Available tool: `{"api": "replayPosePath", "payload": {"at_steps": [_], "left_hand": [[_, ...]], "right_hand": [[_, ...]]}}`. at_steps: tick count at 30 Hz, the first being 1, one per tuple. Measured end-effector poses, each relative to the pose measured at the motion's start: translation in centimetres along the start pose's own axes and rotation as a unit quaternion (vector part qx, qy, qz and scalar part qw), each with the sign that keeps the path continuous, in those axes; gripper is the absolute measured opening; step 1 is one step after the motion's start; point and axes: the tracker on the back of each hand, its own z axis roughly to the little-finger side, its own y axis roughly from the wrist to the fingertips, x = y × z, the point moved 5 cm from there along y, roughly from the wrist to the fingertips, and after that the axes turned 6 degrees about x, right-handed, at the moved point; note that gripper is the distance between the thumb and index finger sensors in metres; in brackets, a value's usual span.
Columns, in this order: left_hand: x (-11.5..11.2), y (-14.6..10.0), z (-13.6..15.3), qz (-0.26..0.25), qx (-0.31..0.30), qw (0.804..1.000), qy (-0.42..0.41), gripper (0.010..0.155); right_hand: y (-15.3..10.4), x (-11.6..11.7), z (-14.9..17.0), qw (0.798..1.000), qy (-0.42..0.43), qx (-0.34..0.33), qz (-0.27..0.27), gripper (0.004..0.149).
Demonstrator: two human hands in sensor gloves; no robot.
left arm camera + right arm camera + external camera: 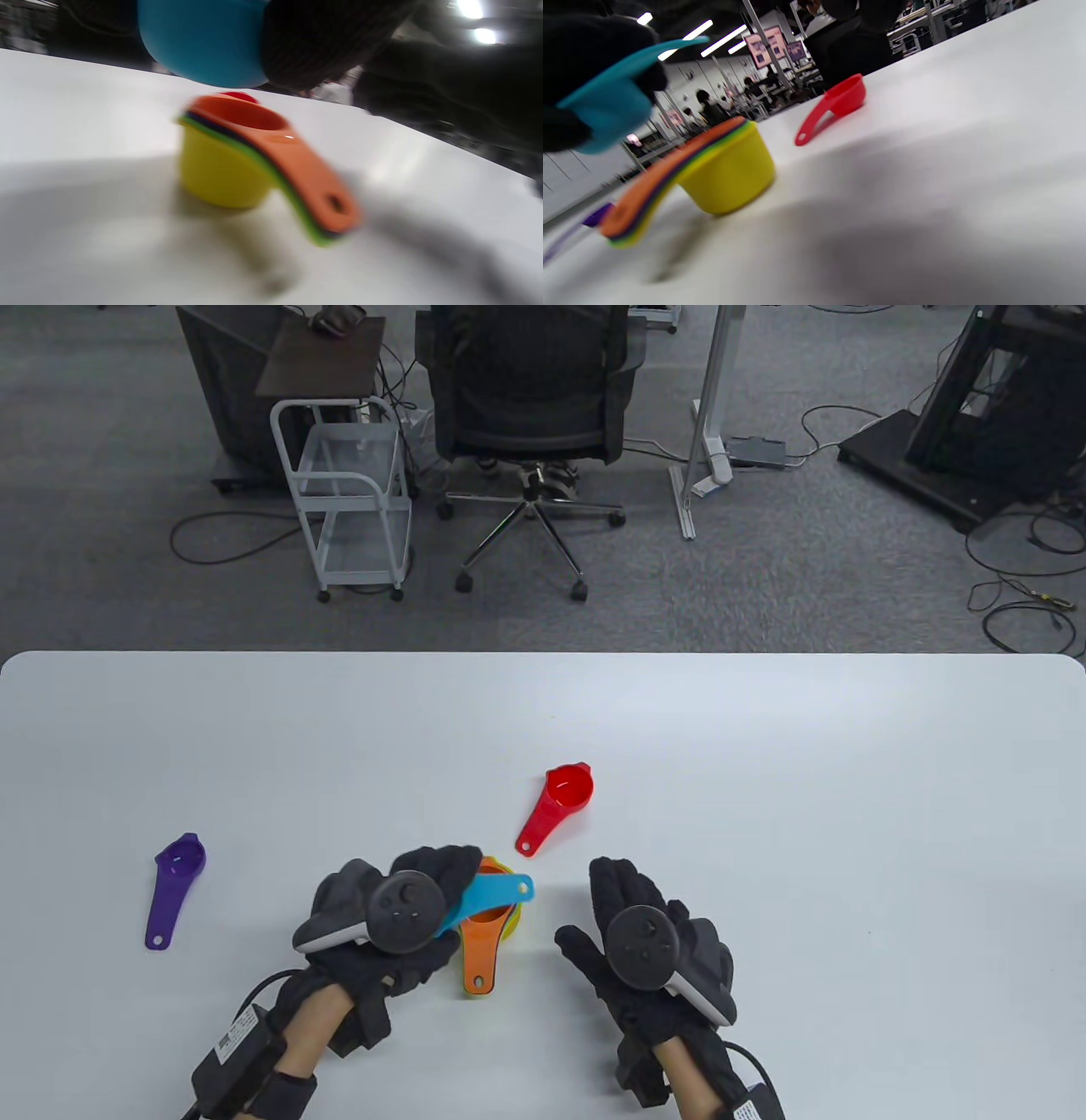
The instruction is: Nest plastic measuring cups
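A nested stack of cups [488, 929] stands on the white table [764, 780], yellow outermost and orange on top; it also shows in the left wrist view [237, 165] and the right wrist view [721, 173]. My left hand [407, 908] holds a blue cup [492, 895] just above the stack; the blue cup fills the top of the left wrist view [203, 40] and shows in the right wrist view [606, 101]. My right hand [649, 942] lies flat and empty on the table right of the stack. A red cup [556, 806] lies beyond the stack. A purple cup [174, 886] lies far left.
Beyond the table's far edge stand an office chair [530, 407] and a white wire cart [352, 492] on grey carpet.
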Motion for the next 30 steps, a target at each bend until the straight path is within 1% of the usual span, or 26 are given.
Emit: {"api": "replayPosePath", "payload": {"at_steps": [3, 4, 6, 8, 10, 11, 12, 13, 14, 15, 17, 18, 21, 24, 26, 27, 30], "left_hand": [[-0.4, 0.6, -2.4, 0.024, -0.045, 0.999, 0.0, 0.09], [-0.4, 0.9, -3.0, 0.02, -0.054, 0.998, 0.003, 0.09], [-0.4, 1.3, -3.6, 0.017, -0.058, 0.998, 0.016, 0.089], [-0.5, 1.5, -3.6, 0.011, -0.057, 0.998, 0.032, 0.089], [-0.3, 1.6, -3.5, -0.009, -0.045, 0.999, 0.029, 0.088], [0.1, 1.7, -3.2, -0.03, -0.032, 0.999, 0.014, 0.089], [0.6, 1.7, -2.9, -0.043, -0.023, 0.999, 0.001, 0.093], [1.3, 1.8, -2.3, -0.058, -0.012, 0.998, -0.034, 0.1], [1.7, 2.0, -1.8, -0.065, 0.003, 0.995, -0.08, 0.102], [2.0, 2.1, -1.3, -0.074, 0.027, 0.99, -0.118, 0.1], [2.3, 2.4, -0.5, -0.093, 0.095, 0.972, -0.192, 0.095], [2.3, 2.7, -0.6, -0.088, 0.11, 0.969, -0.201, 0.095], [2.2, 3.7, -1.1, -0.065, 0.158, 0.966, -0.196, 0.092], [2.4, 4.5, -1.8, -0.07, 0.181, 0.966, -0.169, 0.088], [2.5, 4.9, -2.1, -0.07, 0.191, 0.97, -0.129, 0.083], [2.5, 5.0, -2.1, -0.064, 0.193, 0.971, -0.124, 0.082], [2.2, 5.2, -2.2, -0.045, 0.192, 0.97, -0.143, 0.081]], "right_hand": [[-0.1, -0.2, 0.0, 0.998, 0.065, -0.012, -0.013, 0.072], [0.0, -0.1, 0.0, 0.995, 0.093, -0.014, -0.031, 0.067], [0.2, 0.3, 0.2, 0.992, 0.112, -0.012, -0.053, 0.056], [0.4, 0.4, 0.6, 0.99, 0.13, -0.004, -0.059, 0.049], [0.5, 0.4, 0.8, 0.98, 0.184, -0.003, -0.076, 0.046], [0.4, 0.2, 0.9, 0.973, 0.22, 0.001, -0.07, 0.045], [0.3, 0.0, 0.9, 0.97, 0.235, 0.004, -0.06, 0.045], [0.1, -0.4, 1.1, 0.969, 0.243, 0.014, -0.037, 0.044], [0.0, -0.5, 1.3, 0.969, 0.247, 0.022, -0.02, 0.044], [-0.1, -0.5, 1.4, 0.967, 0.252, 0.027, -0.013, 0.043], [0.0, -0.2, 1.6, 0.964, 0.263, 0.036, -0.008, 0.043], [0.0, 0.0, 1.5, 0.963, 0.266, 0.033, -0.012, 0.043], [-0.1, 0.5, 0.9, 0.964, 0.266, 0.023, -0.02, 0.043], [-0.2, 0.8, 0.2, 0.965, 0.259, 0.008, -0.03, 0.043], [-0.2, 1.1, -0.1, 0.966, 0.256, -0.004, -0.043, 0.045], [-0.2, 1.2, -0.2, 0.966, 0.254, -0.006, -0.047, 0.045], [-0.2, 1.5, -0.6, 0.969, 0.238, -0.02, -0.056, 0.047]]}}
